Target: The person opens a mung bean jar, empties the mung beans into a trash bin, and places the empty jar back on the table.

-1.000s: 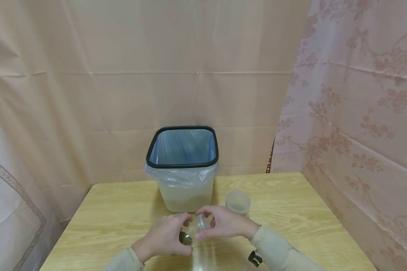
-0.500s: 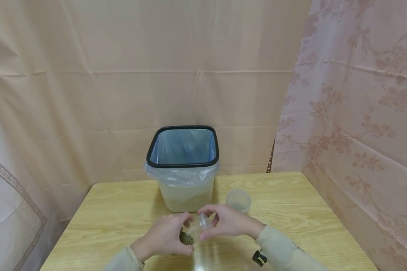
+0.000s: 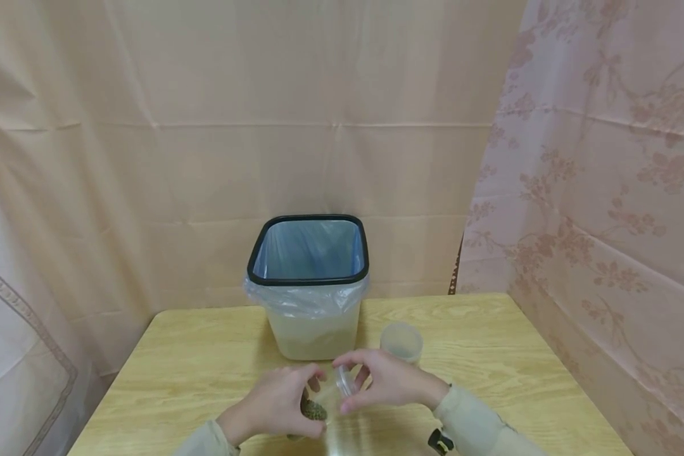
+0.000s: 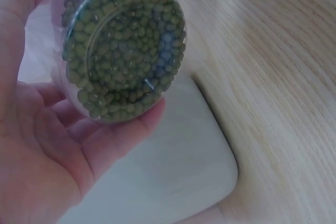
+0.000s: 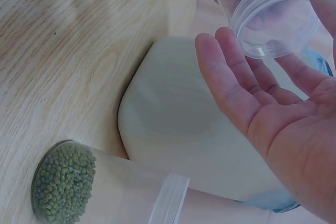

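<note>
L hand (image 3: 273,405) grips a clear jar (image 4: 123,48) of green beans (image 4: 126,45), fingers (image 4: 113,140) curled under and round its base; jar is held tilted just above the tabletop (image 3: 194,367), in front of the bin (image 3: 310,316). R hand (image 3: 384,380) is at the jar's mouth end, fingers (image 5: 231,85) curved round a clear lid (image 5: 275,19) and pinching its rim; whether the lid is seated on the jar or just off it can't be told. Both hands meet near the front-middle of the tabletop, w/ the jar between them.

Bin is pale, square, w/ black rim and a clear bag liner folded over the top, standing at the back-middle of the tabletop. A 2nd jar (image 3: 401,342) w/ lid on stands just right of the bin, close behind the R hand; R wrist view shows green beans at its bottom. Beige cloth hangs behind, flowered cloth on the right.
</note>
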Demonstrator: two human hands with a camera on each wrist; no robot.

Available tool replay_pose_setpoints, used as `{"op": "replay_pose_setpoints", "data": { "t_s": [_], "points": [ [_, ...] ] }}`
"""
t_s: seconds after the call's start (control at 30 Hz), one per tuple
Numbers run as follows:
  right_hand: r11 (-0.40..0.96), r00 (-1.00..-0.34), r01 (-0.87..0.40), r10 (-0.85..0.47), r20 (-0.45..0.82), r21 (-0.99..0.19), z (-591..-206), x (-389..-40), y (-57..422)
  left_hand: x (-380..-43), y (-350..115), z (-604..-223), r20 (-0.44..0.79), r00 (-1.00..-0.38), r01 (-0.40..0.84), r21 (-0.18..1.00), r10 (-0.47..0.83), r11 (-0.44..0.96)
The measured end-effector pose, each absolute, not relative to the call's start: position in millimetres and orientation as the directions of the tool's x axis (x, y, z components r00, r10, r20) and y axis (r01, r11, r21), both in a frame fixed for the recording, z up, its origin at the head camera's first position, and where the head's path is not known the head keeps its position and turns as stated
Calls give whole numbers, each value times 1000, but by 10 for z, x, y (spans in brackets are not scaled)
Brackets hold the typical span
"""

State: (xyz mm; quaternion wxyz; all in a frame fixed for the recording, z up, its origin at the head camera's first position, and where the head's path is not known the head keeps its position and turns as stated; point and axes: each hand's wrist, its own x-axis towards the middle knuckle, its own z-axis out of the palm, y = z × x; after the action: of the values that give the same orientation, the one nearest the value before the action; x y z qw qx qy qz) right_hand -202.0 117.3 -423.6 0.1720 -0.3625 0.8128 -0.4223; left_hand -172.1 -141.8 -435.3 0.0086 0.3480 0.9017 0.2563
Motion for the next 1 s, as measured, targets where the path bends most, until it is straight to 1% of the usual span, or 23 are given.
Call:
{"op": "replay_pose_setpoints", "data": {
  "t_s": [0.2, 0.4, 0.7, 1.0],
  "points": [
    [348, -658, -438, -752, 32, -829, -4241, -2018, 1179, -1722, -1440, -4346, 128, -756, 601, 524, 642, 603],
    [305, -620, -458, -783, 53, -835, -4248, -2032, 1195, -1726, -1459, -4340, 83, -752, 574, 570, 653, 588],
    [239, -559, -476, -825, 82, -846, -4234, -2029, 1230, -1752, -1482, -4324, 11, -721, 501, 699, 693, 510],
    [185, -510, -520, -851, 130, -834, -4236, -2025, 1222, -1767, -1503, -4340, -15, -696, 450, 770, 718, 453]
  ]
}}
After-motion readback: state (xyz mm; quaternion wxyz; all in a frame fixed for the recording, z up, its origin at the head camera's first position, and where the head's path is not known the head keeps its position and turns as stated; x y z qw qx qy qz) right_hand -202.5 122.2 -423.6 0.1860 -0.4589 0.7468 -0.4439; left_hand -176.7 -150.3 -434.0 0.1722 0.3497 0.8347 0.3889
